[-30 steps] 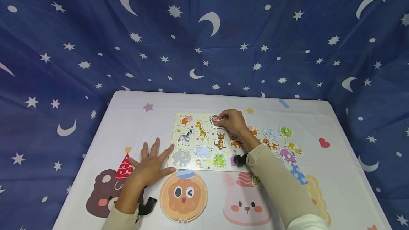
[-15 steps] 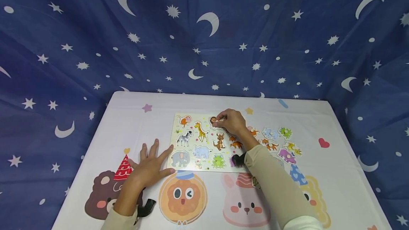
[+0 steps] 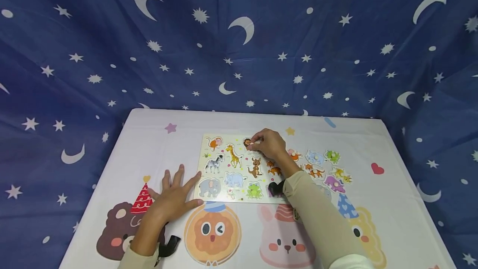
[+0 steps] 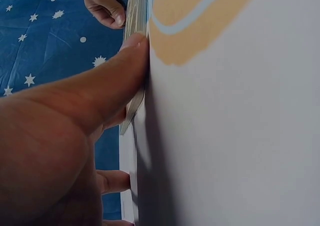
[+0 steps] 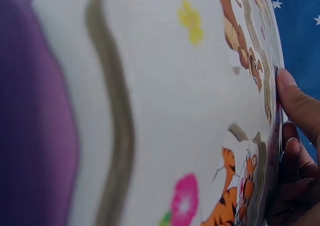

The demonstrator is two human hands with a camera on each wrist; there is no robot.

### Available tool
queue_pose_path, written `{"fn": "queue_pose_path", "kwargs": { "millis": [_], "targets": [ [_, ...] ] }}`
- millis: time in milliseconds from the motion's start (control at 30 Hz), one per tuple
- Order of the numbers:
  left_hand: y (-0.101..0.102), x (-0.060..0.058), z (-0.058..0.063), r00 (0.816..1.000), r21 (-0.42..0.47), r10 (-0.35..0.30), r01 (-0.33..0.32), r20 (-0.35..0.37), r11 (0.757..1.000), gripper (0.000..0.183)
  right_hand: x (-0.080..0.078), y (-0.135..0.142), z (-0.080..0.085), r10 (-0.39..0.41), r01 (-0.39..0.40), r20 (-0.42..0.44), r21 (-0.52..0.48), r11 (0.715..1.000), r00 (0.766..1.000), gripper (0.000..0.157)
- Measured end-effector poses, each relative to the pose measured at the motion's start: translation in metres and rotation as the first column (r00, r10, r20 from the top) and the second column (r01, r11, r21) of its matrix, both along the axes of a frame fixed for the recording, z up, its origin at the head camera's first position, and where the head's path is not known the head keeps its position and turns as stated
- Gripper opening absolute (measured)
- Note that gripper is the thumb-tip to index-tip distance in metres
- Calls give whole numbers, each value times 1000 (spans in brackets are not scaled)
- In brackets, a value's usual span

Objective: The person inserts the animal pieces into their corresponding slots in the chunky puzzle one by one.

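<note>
A wooden animal puzzle board [image 3: 223, 196] lies on the table, printed with pictures such as a zebra, a giraffe and an elephant. My left hand [image 3: 172, 199] is spread flat at its left edge, thumb and forefinger touching the board; the left wrist view shows the thumb [image 4: 132, 53] against the board's side. At the board's top, my right hand [image 3: 270, 143] pinches a lion puzzle piece [image 3: 247, 143] over the lion spot. In the right wrist view the right fingers [image 5: 297, 103] are low at the board's far side; the piece is mostly hidden there.
Right of the board lie several loose knobbed pieces, among them a purple one [image 3: 335, 184], a tiger [image 3: 314, 171], a blue one [image 3: 315, 157] and a frog [image 3: 332, 157]. The right sleeve [image 3: 317, 215] covers part of them. A starry blue curtain [image 3: 179, 53] hangs behind the table.
The right fingers and the lion piece have turned and shifted slightly at the same spot. The left hand stays at the board's edge. The whole head view has drifted a little.
</note>
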State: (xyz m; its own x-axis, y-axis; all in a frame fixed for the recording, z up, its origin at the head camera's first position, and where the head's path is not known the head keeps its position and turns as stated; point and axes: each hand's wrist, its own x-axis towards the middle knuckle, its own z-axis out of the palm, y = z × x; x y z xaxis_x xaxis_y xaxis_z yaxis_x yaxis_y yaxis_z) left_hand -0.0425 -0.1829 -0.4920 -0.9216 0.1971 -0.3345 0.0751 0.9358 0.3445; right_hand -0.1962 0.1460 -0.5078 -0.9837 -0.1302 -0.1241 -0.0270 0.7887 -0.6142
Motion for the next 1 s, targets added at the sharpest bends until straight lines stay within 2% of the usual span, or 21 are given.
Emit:
{"fn": "queue_pose_path", "kwargs": {
  "millis": [167,367,600,833,1000],
  "targets": [
    [-2,1,0,1000,-5,3,-3,1,1000,86,1,-3,0,0,0,-13,-4,1000,1000,19],
    [-2,2,0,1000,-13,2,-2,9,1000,85,2,-2,3,23,-23,19,-15,1000,1000,20],
    [-2,0,-3,1000,-3,3,-3,-3,1000,86,6,14,13,84,-79,24,-179,981,996,24],
    [-2,-1,-4,1000,0,6,-6,1,1000,86,16,41,21,53,-60,-36,-214,975,998,23],
    [-1,0,-3,1000,-9,2,-2,2,1000,87,22,66,33,-25,10,-55,-258,966,998,24]
  ]
}}
